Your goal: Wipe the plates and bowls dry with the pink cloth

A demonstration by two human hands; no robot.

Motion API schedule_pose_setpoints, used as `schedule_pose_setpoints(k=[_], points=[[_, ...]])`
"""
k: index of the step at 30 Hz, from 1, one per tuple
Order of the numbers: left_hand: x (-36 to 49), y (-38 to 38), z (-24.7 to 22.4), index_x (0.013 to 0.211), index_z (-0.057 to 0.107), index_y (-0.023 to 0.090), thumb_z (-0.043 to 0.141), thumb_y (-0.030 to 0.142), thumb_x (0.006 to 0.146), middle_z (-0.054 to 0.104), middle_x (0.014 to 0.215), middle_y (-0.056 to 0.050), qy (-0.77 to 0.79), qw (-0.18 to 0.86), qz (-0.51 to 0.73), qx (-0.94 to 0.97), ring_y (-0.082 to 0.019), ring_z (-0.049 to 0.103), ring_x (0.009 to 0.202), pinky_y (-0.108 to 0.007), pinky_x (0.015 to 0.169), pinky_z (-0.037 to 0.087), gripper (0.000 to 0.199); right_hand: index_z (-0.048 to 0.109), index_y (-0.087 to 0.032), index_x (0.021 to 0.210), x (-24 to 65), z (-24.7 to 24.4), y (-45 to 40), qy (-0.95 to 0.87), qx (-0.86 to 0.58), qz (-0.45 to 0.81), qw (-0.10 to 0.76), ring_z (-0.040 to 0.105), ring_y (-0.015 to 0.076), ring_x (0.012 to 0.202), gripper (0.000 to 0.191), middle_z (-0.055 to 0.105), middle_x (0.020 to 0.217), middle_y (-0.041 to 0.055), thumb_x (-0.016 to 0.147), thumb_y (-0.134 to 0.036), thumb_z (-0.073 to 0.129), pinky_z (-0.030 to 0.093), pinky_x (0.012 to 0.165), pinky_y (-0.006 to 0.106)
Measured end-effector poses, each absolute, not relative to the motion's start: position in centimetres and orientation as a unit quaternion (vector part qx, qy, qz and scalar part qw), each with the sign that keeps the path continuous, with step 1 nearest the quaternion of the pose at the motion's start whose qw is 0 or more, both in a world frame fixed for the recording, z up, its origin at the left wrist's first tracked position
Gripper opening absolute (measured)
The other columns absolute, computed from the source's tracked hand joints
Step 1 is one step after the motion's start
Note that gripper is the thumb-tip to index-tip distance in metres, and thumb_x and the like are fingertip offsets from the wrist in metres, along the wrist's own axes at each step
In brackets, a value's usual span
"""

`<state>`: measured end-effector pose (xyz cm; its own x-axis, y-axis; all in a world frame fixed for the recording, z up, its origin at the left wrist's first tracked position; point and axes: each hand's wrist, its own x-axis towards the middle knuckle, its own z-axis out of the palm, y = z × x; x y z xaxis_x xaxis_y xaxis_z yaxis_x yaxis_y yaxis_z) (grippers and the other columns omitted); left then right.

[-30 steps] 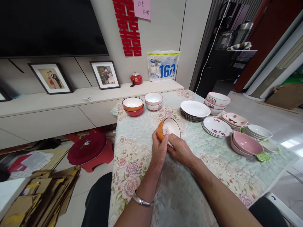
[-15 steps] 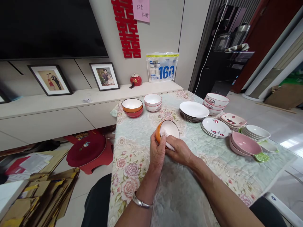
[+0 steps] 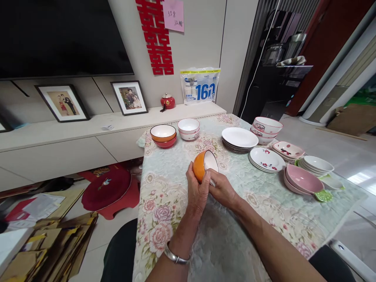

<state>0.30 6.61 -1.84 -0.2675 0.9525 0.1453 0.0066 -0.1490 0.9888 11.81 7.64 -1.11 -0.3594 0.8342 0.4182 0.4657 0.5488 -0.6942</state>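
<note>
Bare at both hands (image 3: 197,192) and along the forearms (image 3: 266,229). Wearing on the left wrist a shiny silver-coloured metal bangle (image 3: 176,257), narrow and rounded, with a thicker joint on its upper side. Dressed below in plain, near-black cloth trousers (image 3: 119,254), visible beyond the left edge of the flower-patterned, cloth-covered desk (image 3: 164,188) and again beside its near right edge.

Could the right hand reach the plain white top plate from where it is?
Probably yes: only tablecloth shows between the right hand and the plain white top plate. It is busy at the tilted orange bowl, though, so would likely have to leave that first.
</note>
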Motion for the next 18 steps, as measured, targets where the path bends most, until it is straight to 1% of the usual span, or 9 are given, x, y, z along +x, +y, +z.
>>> schedule_pose_setpoints(k=[2,4,7,9,10,12,14,15,18], points=[[0.1,6.7,-1.7,0.140,0.040,0.016,0.062,0.045,0.085,0.043,0.150,-0.016,0.518,0.399,0.609,0.449,-0.028,0.038,0.141,-0.041,0.117,0.029,0.066,0.058,-0.020,0.095,11.9,-0.8,7.7,-0.818,-0.379,0.247,0.357,0.058,0.0174,0.085,0.009,0.063,0.095,0.0043,0.088,-0.017,0.054,0.046,0.075,0.027],[-0.2,6.9,-1.7,0.138,0.043,0.018,0.060,0.047,0.087,0.047,0.147,-0.014,0.505,0.423,0.613,0.436,-0.028,0.043,0.138,-0.041,0.115,0.032,0.061,0.060,-0.020,0.104,12.3,-0.3,7.7,-0.857,-0.370,0.217,0.286,0.058,0.0197,0.094,0.019,0.063,0.103,0.0067,0.086,-0.014,0.055,0.046,0.083,0.030],[-0.6,7.4,-2.0,0.136,0.046,0.019,0.062,0.047,0.086,0.051,0.143,-0.012,0.495,0.441,0.615,0.427,-0.027,0.048,0.134,-0.040,0.113,0.036,0.059,0.060,-0.022,0.115,12.8,0.0,7.6,-0.878,-0.421,0.117,0.196,0.057,0.0227,0.106,0.036,0.064,0.111,0.0087,0.084,-0.006,0.051,0.036,0.102,0.044],[-0.6,7.6,-2.3,0.136,0.045,0.019,0.063,0.046,0.085,0.052,0.142,-0.013,0.496,0.436,0.617,0.428,-0.026,0.049,0.133,-0.039,0.113,0.036,0.060,0.061,-0.023,0.117,12.9,-0.1,7.5,-0.872,-0.452,0.073,0.172,0.057,0.0232,0.108,0.041,0.065,0.110,0.0082,0.084,-0.002,0.048,0.030,0.106,0.049],[-0.6,7.6,-2.4,0.136,0.045,0.018,0.063,0.046,0.085,0.053,0.141,-0.013,0.498,0.437,0.615,0.427,-0.027,0.050,0.132,-0.040,0.112,0.036,0.061,0.062,-0.022,0.114,12.9,-0.2,7.5,-0.871,-0.455,0.074,0.173,0.058,0.0228,0.105,0.039,0.066,0.106,0.0079,0.084,-0.002,0.049,0.033,0.104,0.047],[-0.5,7.4,-2.4,0.139,0.041,0.017,0.065,0.046,0.084,0.052,0.141,-0.015,0.498,0.447,0.608,0.428,-0.027,0.051,0.131,-0.041,0.112,0.037,0.067,0.064,-0.020,0.103,12.5,-0.6,7.5,-0.862,-0.446,0.119,0.209,0.060,0.0207,0.094,0.024,0.066,0.096,0.0062,0.087,-0.008,0.051,0.042,0.091,0.037],[-0.4,7.1,-2.1,0.142,0.036,0.016,0.067,0.046,0.082,0.048,0.145,-0.017,0.494,0.449,0.599,0.442,-0.028,0.048,0.134,-0.042,0.112,0.036,0.075,0.062,-0.020,0.090,12.1,-0.9,7.5,-0.831,-0.440,0.183,0.287,0.059,0.0177,0.082,0.010,0.064,0.088,0.0035,0.089,-0.015,0.053,0.044,0.075,0.028],[-0.4,6.9,-2.0,0.144,0.034,0.016,0.068,0.046,0.082,0.045,0.148,-0.017,0.494,0.442,0.595,0.454,-0.029,0.044,0.137,-0.043,0.114,0.034,0.076,0.060,-0.020,0.085,11.9,-1.0,7.5,-0.809,-0.439,0.210,0.330,0.058,0.0164,0.077,0.008,0.063,0.085,0.0022,0.090,-0.018,0.053,0.043,0.071,0.026],[-0.3,6.5,-1.5,0.143,0.037,0.016,0.066,0.046,0.083,0.043,0.149,-0.017,0.520,0.419,0.588,0.456,-0.030,0.040,0.140,-0.043,0.116,0.031,0.074,0.058,-0.021,0.086,11.5,-0.8,7.5,-0.779,-0.412,0.266,0.391,0.057,0.0155,0.076,0.005,0.061,0.085,0.0009,0.089,-0.019,0.053,0.045,0.070,0.025]])
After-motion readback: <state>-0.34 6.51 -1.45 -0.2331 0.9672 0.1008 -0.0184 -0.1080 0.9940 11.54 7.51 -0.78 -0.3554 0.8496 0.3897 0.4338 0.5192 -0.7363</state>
